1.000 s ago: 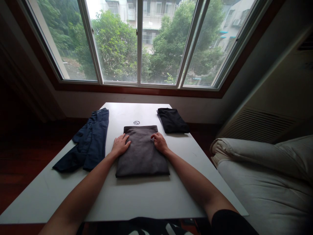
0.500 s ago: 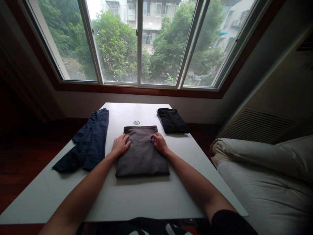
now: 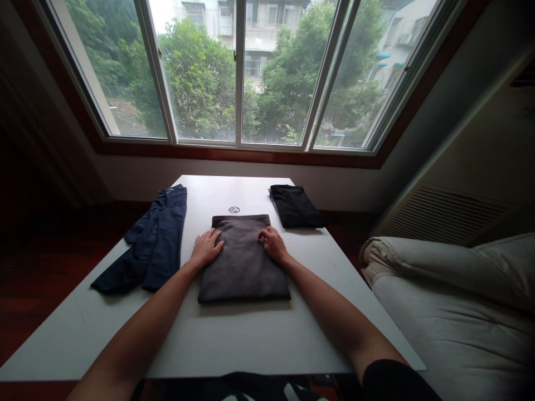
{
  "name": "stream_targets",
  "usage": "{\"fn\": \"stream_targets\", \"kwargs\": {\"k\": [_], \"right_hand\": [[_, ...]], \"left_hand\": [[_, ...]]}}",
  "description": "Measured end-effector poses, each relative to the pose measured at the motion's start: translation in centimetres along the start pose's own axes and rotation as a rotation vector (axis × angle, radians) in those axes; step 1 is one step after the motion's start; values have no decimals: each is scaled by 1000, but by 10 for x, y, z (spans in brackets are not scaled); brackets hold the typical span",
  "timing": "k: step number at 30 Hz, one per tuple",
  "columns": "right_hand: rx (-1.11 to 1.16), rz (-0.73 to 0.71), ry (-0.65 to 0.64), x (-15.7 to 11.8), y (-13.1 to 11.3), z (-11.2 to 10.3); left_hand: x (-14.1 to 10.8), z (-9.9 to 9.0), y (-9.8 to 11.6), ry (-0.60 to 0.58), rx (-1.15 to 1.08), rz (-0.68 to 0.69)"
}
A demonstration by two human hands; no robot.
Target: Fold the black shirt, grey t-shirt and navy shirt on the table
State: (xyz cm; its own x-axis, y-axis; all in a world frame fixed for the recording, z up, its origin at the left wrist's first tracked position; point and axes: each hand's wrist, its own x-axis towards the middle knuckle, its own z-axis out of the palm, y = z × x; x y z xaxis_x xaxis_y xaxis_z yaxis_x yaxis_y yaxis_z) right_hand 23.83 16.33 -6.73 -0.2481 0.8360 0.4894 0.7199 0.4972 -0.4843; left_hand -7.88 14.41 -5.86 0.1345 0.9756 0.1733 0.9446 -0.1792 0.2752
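Note:
A dark grey folded garment (image 3: 244,267) lies flat on the white table (image 3: 246,340) in front of me; its exact kind does not show. My left hand (image 3: 207,247) rests on its left edge, open, with the fingers stretched forward and the thumb on the cloth. At the right edge, my right hand (image 3: 272,244) touches the garment with loosely bent fingers; I see no cloth gripped in them. The undersides of the right fingers are partly hidden.
Navy trousers (image 3: 152,245) lie loosely folded on the table's left side. A black folded garment (image 3: 297,206) sits at the back right, near the edge. A small round black mark (image 3: 234,210) is on the tabletop. Right of the table stands a pale cushioned seat (image 3: 451,312).

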Motion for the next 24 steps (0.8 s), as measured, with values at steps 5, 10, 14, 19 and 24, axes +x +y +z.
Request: {"fn": "stream_targets", "kwargs": {"k": [5, 10, 14, 19, 24], "right_hand": [[-7, -9, -3, 0, 1, 0], [-2, -10, 3, 0, 1, 0], [-1, -12, -13, 0, 0, -1], [-7, -5, -16, 0, -1, -1], [-1, -1, -10, 0, -1, -1]], "left_hand": [[0, 0, 0, -1, 10, -1], [0, 0, 0, -5, 7, 1], [0, -1, 0, -9, 0, -2], [0, 0, 0, -7, -2, -1], [0, 1, 0, -3, -4, 3]]}}
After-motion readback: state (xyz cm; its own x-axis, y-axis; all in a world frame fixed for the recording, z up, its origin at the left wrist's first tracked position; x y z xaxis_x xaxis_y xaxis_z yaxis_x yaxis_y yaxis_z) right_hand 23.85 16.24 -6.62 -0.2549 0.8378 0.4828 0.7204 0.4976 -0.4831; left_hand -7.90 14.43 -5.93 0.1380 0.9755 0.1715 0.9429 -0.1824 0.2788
